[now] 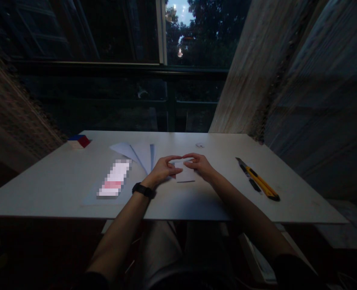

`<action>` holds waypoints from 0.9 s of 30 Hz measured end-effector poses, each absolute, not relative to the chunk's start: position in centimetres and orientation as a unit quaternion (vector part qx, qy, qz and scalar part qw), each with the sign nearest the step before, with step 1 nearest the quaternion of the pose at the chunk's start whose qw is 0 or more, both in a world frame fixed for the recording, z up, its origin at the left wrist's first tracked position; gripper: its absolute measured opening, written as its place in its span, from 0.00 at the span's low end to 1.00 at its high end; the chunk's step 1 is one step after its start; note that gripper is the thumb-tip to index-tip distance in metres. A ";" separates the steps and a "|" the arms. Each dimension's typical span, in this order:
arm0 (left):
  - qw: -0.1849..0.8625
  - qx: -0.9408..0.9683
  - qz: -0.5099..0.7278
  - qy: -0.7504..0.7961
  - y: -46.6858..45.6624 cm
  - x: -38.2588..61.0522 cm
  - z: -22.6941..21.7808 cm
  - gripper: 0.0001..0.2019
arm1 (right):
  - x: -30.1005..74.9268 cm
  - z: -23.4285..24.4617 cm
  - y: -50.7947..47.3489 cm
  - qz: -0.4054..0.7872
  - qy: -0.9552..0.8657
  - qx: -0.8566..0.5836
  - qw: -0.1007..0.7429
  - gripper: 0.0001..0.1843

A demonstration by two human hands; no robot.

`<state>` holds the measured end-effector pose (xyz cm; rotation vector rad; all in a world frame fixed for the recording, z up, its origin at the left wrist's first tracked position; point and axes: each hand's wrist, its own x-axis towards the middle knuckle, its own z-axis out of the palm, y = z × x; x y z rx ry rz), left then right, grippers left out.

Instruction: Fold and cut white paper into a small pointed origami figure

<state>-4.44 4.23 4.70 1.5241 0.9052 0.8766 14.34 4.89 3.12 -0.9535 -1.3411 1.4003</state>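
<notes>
A small folded piece of white paper point(185, 175) lies near the middle of the white table, between my two hands. My left hand point(163, 168), with a dark watch on its wrist, is at the paper's left side, thumb on it and index finger curved along the far edge. From the right side, my right hand point(201, 164) closes over the far right corner with thumb and index finger. The index fingertips of both hands meet at the far edge. Fingers partly cover the paper's far side and its left edge.
Left of my hands are fanned white sheets point(136, 155) and a blurred-out, lit phone-like rectangle point(114, 179). A blue, red and white cube point(79, 141) sits far left. Rightward lie a yellow utility knife point(264, 183), a dark pen point(250, 179) and a small thin looped item point(199, 145).
</notes>
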 end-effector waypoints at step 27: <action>0.550 0.594 0.386 0.442 5.4 -4.1 3.0 0.20 | 14.5 3.3 5.2 0.489 -0.564 -0.459 0.482 0.21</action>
